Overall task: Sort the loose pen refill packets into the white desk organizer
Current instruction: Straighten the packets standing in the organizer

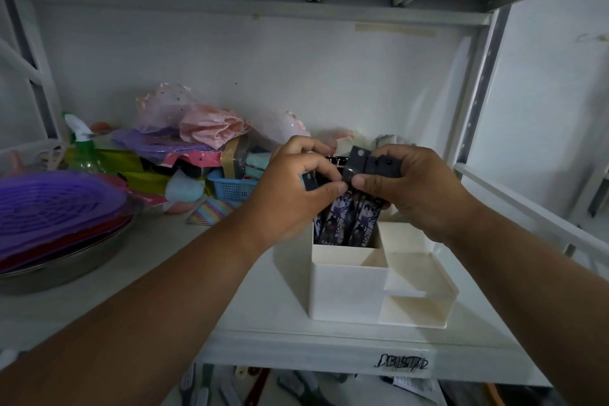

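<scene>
A white desk organizer stands on the white shelf near its front edge. Several dark pen refill packets with printed figures stand upright in its tall back compartment, and their grey hang tabs stick out above. My left hand pinches the upper part of the packets from the left. My right hand grips the grey tabs from the right. The two thumbs almost touch over the packets. The organizer's lower front compartments look empty.
A purple plastic basket sits in a metal bowl at the left. Behind are a green spray bottle, pink bags, a small blue basket and loose clutter. More grey packets lie on the level below. A shelf post rises at the right.
</scene>
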